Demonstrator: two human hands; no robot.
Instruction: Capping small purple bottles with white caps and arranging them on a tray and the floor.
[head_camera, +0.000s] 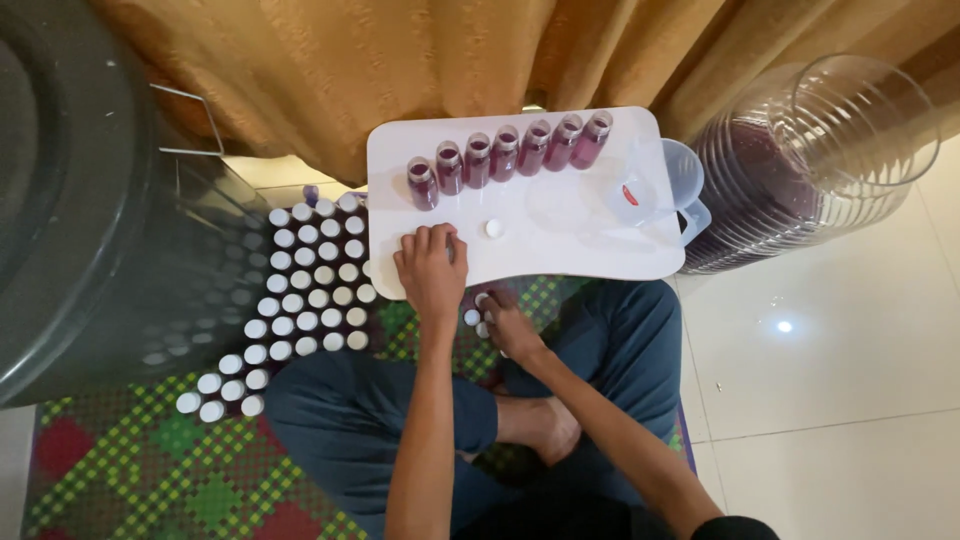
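Note:
My left hand (430, 268) rests knuckles-up on the front edge of a small white table (600, 250), fingers curled; whether it covers a cap I cannot tell. One loose white cap (493, 228) lies just right of it. My right hand (503, 322) is lower, below the table's front edge, with its fingers closed among a few white caps (472, 317) over the mat. Along the table's far side stands a row of several small open bottles (505, 153) filled with dark purple liquid.
Many white-capped bottles (305, 300) stand packed on the floor at left beside a large dark tub (70, 200). A clear measuring jug (670, 185) sits on the table's right end. A big clear jar of purple liquid (800, 160) stands at right. My crossed legs rest on a patterned mat (150, 460).

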